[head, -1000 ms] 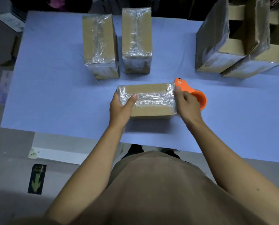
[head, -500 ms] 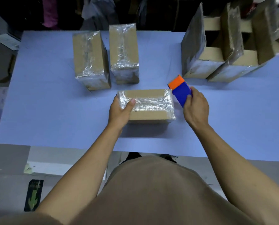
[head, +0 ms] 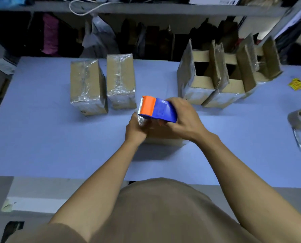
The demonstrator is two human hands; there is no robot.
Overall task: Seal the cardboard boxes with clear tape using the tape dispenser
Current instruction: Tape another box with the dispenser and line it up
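Observation:
A small cardboard box (head: 163,139) wrapped in clear tape lies in the middle of the blue table (head: 49,137). My left hand (head: 134,128) grips its left end. My right hand (head: 184,118) holds the blue and orange tape dispenser (head: 156,107) over the box top, its orange end pointing left toward the box's left edge. Both hands and the dispenser hide most of the box. Two taped boxes (head: 86,88) (head: 120,81) stand side by side behind it.
Open cardboard boxes (head: 218,81) with raised flaps stand at the back right. A roll of tape (head: 300,118) lies at the right edge, with a yellow scrap (head: 297,84) behind it. Shelving with hanging items runs behind the table.
My right hand carried the dispenser from the box's right end up and left, over the box top. My left hand kept its hold on the left end. The camera tilted up.

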